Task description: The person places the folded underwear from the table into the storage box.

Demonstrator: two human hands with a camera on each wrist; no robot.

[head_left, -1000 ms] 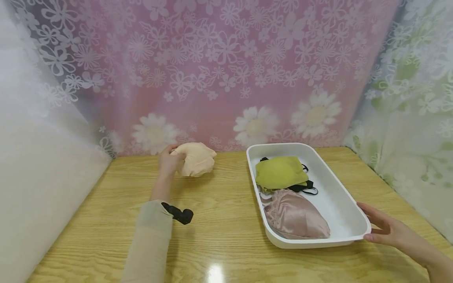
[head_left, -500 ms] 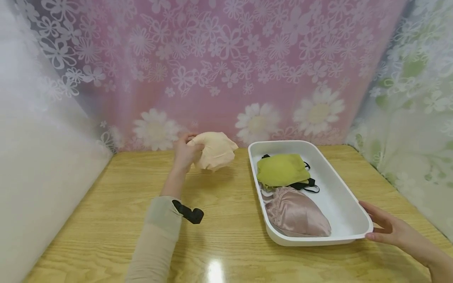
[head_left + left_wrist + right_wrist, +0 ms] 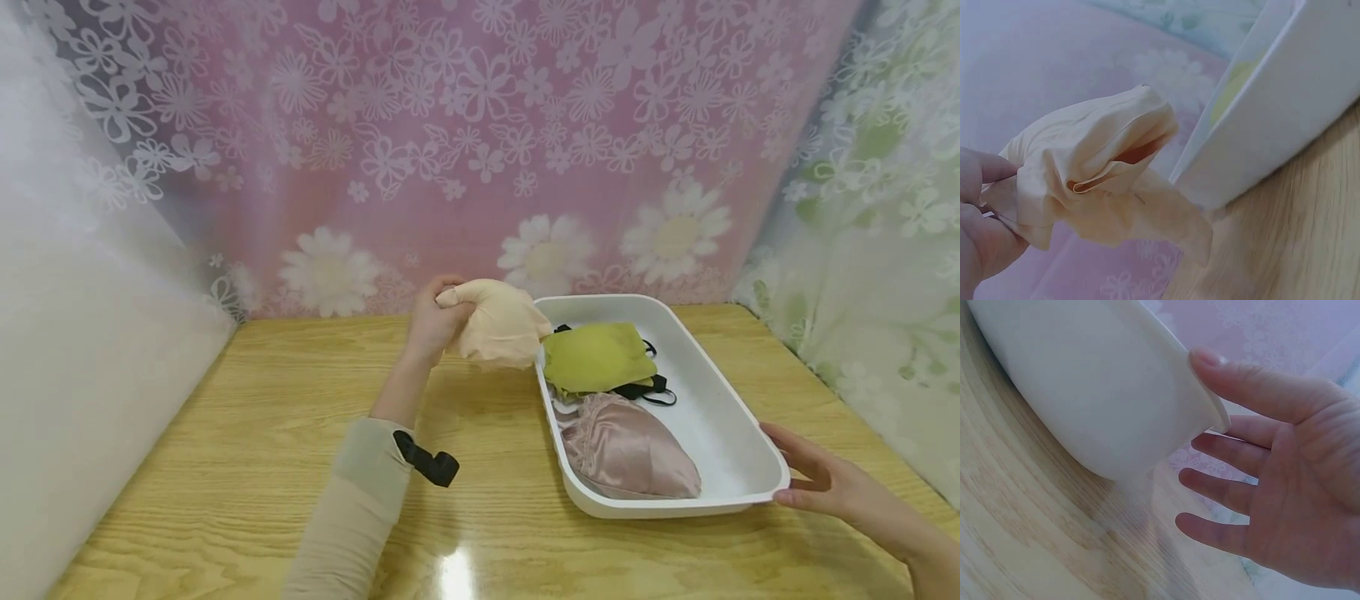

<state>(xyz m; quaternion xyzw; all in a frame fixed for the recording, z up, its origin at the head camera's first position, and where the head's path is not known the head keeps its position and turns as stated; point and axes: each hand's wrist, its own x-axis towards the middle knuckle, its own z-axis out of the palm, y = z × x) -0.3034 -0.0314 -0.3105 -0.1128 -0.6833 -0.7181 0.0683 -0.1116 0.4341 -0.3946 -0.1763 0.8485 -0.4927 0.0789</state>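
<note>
A soft beige bra (image 3: 501, 323), folded with a rounded cup shape, hangs from my left hand (image 3: 437, 323). Thumb and fingers pinch its left end, and its right edge overlaps the tray's far left corner in the head view. The left wrist view shows the bra's open fold (image 3: 1138, 153) above the table. My right hand (image 3: 821, 479) holds the near right corner of the white plastic tray (image 3: 720, 375), thumb on the rim and index finger behind it. Its other fingers (image 3: 1216, 487) extend apart from the tray wall.
Inside the tray's left half lie a yellow-green garment (image 3: 600, 357) with black straps (image 3: 658, 392) and a pink satin bra (image 3: 633, 446) with lace trim. The tray stands on a wood-grain table (image 3: 300, 417). A floral curtain (image 3: 420, 167) hangs behind.
My left hand has carried the beige bra rightward, slightly up, to the tray's left edge. My right hand has stayed at the tray's corner. The garments in the tray lie unchanged.
</note>
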